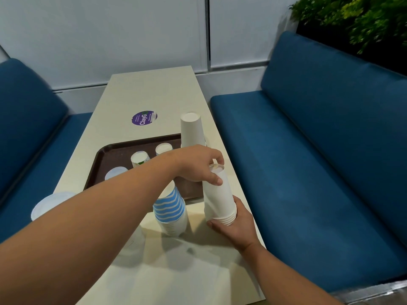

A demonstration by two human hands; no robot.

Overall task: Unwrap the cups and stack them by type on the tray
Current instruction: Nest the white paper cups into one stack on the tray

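Observation:
A stack of plain white paper cups [218, 199] stands upside down in clear wrap near the table's right edge. My right hand [233, 225] grips its base. My left hand [198, 166] reaches across and pinches the wrap at the stack's top. Beside it leans a wrapped stack of blue-and-white striped cups [170, 208]. The brown tray [105, 164] holds a tall white cup stack [191, 130] at its far right corner and three smaller upturned cups [164, 148], partly hidden by my left forearm.
A translucent cup stack [50, 205] stands at the table's left edge. A purple round sticker [144, 118] lies on the cream table [152, 93] beyond the tray. Blue benches [308, 161] flank both sides, with a plant [363, 18] behind the right one.

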